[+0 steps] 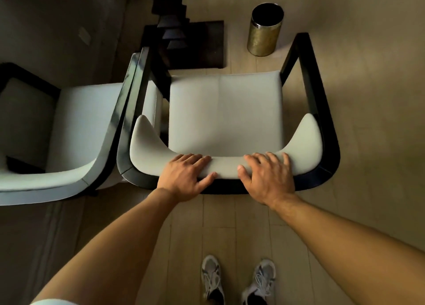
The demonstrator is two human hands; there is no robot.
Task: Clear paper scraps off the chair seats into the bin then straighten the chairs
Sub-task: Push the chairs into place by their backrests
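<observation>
Seen from above, standing behind a chair [226, 113] with a pale seat and dark frame. Both hands on the top of its padded backrest [226, 166], side by side but apart. Left hand [186, 174] lying over the pad, fingers forward and slightly bent over the top edge, thumb spread along the near side. Right hand [268, 176] set the same way, fingers draped over the pad toward the seat, thumb pointing inward at the left thumb. Neither hand clamped tight; more a loose hold on the backrest, palms resting on it. Both forearms bare, reaching in from the bottom corners.

Seat of this chair plain and pale, a single seam running front to back.

Second chair [69, 130] just to the left, same make, turned at an angle, its dark arm touching or nearly touching the near chair's arm; hard to tell which. Its seat in shadow toward the left.

Bin [265, 30] on the floor [368, 97] beyond the chair's front right corner, upright, round, gold-toned sides, dark inside. Apart from the chair, near its right arm post.

Dark stepped object on a dark base [207, 44] left of the bin, beyond the chairs.

Two grey sneakers [212, 279] at the bottom, on pale wood-look planks.
</observation>
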